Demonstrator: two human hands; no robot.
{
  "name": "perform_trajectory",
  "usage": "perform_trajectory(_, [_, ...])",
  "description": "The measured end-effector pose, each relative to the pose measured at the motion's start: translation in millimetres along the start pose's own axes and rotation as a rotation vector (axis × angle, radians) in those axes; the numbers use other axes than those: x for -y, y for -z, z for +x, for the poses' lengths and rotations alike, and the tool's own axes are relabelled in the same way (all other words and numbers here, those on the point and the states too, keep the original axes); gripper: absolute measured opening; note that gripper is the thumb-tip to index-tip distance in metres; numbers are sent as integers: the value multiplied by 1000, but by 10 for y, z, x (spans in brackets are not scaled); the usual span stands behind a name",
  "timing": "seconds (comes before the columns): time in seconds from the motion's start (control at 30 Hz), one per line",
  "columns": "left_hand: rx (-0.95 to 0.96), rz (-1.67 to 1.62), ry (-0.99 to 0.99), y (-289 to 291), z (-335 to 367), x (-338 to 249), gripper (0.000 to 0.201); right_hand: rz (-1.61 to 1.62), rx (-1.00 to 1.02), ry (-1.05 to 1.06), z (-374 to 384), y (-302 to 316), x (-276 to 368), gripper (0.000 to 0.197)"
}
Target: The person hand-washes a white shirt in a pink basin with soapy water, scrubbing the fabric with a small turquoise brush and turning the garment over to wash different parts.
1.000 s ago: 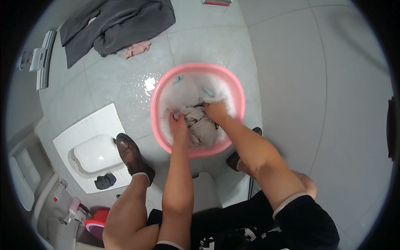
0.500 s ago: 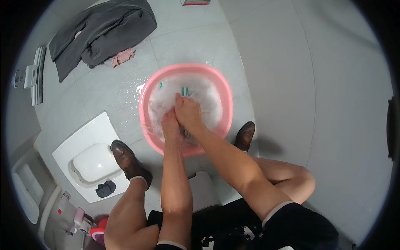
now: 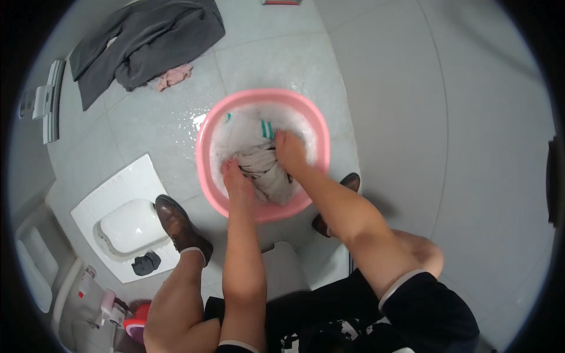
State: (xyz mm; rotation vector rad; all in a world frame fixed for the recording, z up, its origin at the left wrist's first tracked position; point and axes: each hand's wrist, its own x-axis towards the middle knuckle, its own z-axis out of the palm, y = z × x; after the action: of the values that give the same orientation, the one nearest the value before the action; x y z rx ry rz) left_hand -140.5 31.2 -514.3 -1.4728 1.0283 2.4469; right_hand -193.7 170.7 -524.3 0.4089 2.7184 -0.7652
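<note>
Left hand (image 3: 237, 181) and right hand (image 3: 289, 152): drawn apart since half a second ago, when they were bunched together; the beige cloth (image 3: 272, 176) now shows between them.
Left grip: fingers curled in at the cloth's left edge, seemingly pinching it.
Right grip: closed like a fist at the cloth's upper right, apparently clutching it; the fingertips are hidden from me.
Beige cloth: crumpled and wet-looking, inside the pink basin (image 3: 203, 159), toward the person's side.
Striped cloth (image 3: 268, 129): pale with green stripes, among the suds (image 3: 247, 120) just beyond the right hand; a snag looks possible if that fist catches both fabrics.
Basin: on the tiled floor (image 3: 170, 144) between the brown shoes (image 3: 181, 225); a hard pull could slop suds over its rim.
Tiles: wet spots already left of the basin, so a shoe or the basin itself might slide.
Dark grey garment (image 3: 159, 44) and pink cloth (image 3: 175, 76): on the floor beyond; stray splashes could wet them.
</note>
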Motion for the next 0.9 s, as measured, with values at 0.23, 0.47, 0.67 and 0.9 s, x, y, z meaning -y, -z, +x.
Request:
perform_trajectory(0.23, [75,47,115,-137,-91,13,41,-173,231,122,-61,90,-173,24])
perform_trajectory(0.47, [734,-85,139,394,433,-116,33,367,234,285,-1643,582,1208,27])
perform_trajectory(0.67, [166,43,204,-462,-390,-62,34,36,252,257,-360,615,680,30])
perform_trajectory(0.9, [373,-91,179,224,103,130,37,71,58,45,-531,134,799,45])
